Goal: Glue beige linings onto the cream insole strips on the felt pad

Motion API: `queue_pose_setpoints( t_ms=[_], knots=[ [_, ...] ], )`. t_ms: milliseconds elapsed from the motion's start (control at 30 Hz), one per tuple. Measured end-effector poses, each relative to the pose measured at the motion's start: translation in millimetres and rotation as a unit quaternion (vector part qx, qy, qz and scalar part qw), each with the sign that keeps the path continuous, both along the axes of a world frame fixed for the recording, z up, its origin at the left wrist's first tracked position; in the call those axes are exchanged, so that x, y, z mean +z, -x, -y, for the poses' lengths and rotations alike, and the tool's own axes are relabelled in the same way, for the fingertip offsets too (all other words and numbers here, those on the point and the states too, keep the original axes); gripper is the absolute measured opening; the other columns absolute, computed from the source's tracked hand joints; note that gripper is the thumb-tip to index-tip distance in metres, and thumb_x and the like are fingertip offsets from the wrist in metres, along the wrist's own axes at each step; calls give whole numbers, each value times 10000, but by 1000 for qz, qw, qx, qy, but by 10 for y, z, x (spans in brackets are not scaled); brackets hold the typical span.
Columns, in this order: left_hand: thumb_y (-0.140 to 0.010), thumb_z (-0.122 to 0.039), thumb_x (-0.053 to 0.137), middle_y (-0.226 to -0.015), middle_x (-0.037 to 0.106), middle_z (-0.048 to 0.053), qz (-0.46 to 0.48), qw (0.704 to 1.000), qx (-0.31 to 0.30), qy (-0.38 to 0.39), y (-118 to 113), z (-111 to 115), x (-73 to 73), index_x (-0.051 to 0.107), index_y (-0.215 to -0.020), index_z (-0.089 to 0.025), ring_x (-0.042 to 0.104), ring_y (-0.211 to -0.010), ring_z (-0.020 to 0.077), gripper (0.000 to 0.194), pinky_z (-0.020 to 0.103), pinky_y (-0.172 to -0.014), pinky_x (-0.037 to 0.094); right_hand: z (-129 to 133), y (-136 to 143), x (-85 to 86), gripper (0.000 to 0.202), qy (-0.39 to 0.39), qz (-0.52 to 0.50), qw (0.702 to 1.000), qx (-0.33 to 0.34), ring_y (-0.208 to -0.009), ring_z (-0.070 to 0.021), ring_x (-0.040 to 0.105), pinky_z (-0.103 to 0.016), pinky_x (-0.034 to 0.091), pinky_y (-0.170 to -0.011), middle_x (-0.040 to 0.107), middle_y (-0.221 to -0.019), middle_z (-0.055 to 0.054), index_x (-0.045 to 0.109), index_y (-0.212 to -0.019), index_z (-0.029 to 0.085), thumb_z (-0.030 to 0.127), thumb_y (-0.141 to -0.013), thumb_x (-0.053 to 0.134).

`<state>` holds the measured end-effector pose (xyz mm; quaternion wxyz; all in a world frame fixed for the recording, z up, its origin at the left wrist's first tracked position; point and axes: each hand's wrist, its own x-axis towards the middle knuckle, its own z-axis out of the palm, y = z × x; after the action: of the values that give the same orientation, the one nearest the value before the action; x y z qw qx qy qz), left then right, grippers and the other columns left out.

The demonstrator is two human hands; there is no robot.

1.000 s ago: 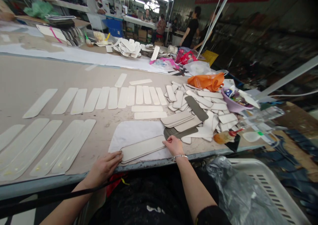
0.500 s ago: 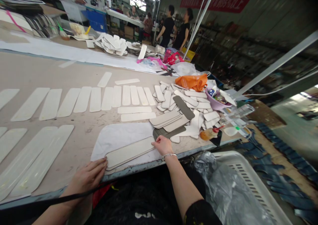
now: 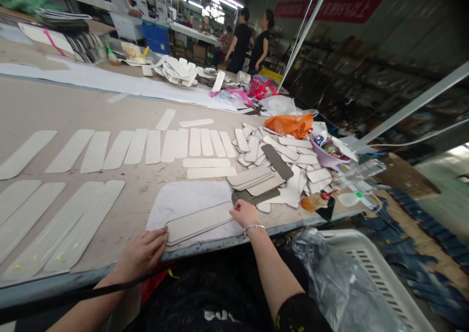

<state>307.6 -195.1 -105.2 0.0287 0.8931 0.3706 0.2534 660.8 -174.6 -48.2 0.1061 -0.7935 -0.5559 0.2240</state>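
A small stack of long off-white panels point(image 3: 200, 223) with rounded corners and dark edges lies on a white sheet point(image 3: 166, 195) at the table's near edge. My right hand point(image 3: 243, 214) pinches the right end of the top panel between thumb and fingertips. At the other end, my left hand point(image 3: 149, 247) has its fingers pressed together on the panel's left edge, its thumb mostly hidden. Just beyond my right hand sit stacked grey-backed panels point(image 3: 256, 195), with a loose heap of white panels point(image 3: 289, 151) behind them.
White panels coated with something glossy point(image 3: 84, 224) lie in rows at left. A bottle of amber liquid point(image 3: 314, 201) with a red tip, an orange bag point(image 3: 291, 125) and a pink basin point(image 3: 326, 156) stand right. Below is a white crate point(image 3: 361, 239) with clear plastic. People point(image 3: 240, 41) stand beyond.
The camera view has shifted left, so the table's contents appear farther right. Both hands stay at the two ends of the stacked panels, with little visible movement against them.
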Motion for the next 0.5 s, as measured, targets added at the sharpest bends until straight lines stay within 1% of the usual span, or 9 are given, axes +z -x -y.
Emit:
queue_pose_setpoints(
  t_ms=[100,200,267,433,500],
  knots=[
    [-834,-245,520,-1059,674,92,-9,1000,0,6,4,6,-4,680,-989,-185,638,-913,184,231,288,-838,513,27,68,18,62,5,68,997,25,-747,-175,605,-251,394,-657,667,-741,-19,625,-744,228,275,-762,589],
    [-834,-250,517,-1069,668,91,-1,1000,0,18,0,12,0,676,-996,-190,631,-936,188,235,297,-856,509,80,144,5,165,4,141,989,38,-766,-196,612,-274,401,-652,674,-802,-64,641,-802,222,315,-837,509],
    [-834,-250,515,-1075,667,86,3,1000,2,24,-4,15,-2,677,-995,-199,631,-939,188,234,301,-863,508,116,180,-9,217,0,171,984,47,-769,-197,615,-278,406,-646,669,-842,-83,646,-840,214,337,-869,470],
    [-835,-258,519,-1080,664,88,-10,1000,5,12,-2,18,-10,671,-999,-195,632,-928,196,232,311,-853,512,172,198,19,206,3,168,984,52,-810,-192,615,-277,429,-681,642,-879,-68,658,-854,226,351,-868,495],
    [-833,-268,521,-1074,667,87,-7,1000,1,8,-1,18,1,668,-996,-198,633,-926,199,230,310,-844,514,192,170,60,224,8,167,985,37,-806,-194,617,-291,444,-691,615,-963,-82,666,-891,227,396,-851,526]
  ],
)
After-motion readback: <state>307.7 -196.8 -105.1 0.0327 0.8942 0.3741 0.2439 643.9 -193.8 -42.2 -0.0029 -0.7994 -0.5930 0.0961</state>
